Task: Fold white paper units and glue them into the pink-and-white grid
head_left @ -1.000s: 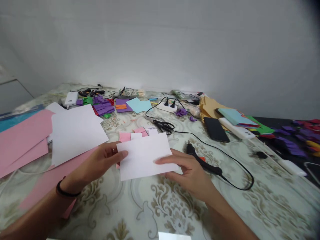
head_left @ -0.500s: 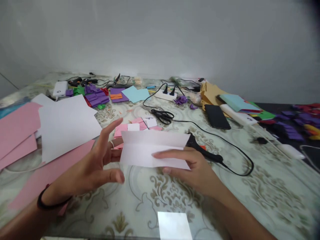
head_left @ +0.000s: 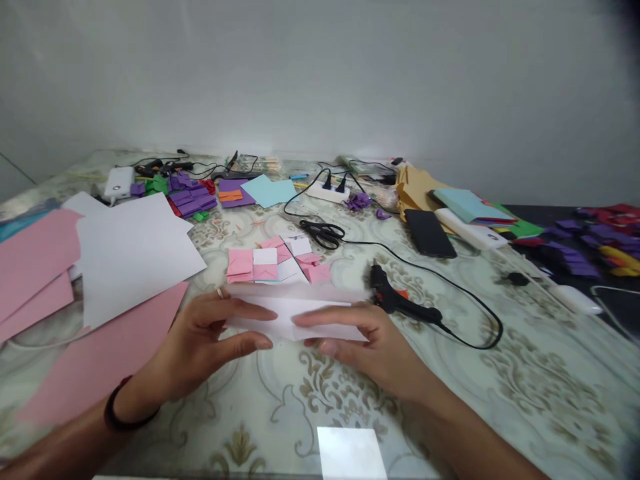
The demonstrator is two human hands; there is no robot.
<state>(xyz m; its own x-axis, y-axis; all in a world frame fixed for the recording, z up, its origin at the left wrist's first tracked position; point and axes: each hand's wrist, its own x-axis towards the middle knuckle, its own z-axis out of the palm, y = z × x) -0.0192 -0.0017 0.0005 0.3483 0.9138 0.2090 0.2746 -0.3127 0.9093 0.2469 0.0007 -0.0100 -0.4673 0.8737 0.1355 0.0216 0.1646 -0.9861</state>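
Note:
A creased strip of white paper [head_left: 285,325] is held above the table between both hands. My left hand [head_left: 215,330] grips its left end, with the index finger across the front and the thumb along the lower edge. On the right end, my right hand [head_left: 360,333] pinches it in much the same way. The long crease runs sideways, and the upper part of the paper leans back. Just behind it lie folded pink and white paper pieces [head_left: 265,263]. A black glue gun [head_left: 405,303] rests to the right of my right hand.
Large white sheets [head_left: 135,253] and pink sheets [head_left: 37,257] spread over the left side. Black scissors [head_left: 323,233], a power strip [head_left: 327,192] and a dark phone [head_left: 430,233] lie farther back. The glue gun's cable loops across the right. A small white square [head_left: 351,453] sits near the front edge.
My left hand has gone from spread fingers to gripping the paper's left end. The paper has dropped slightly and tilted, its upper part now looking narrower. My right hand keeps its hold.

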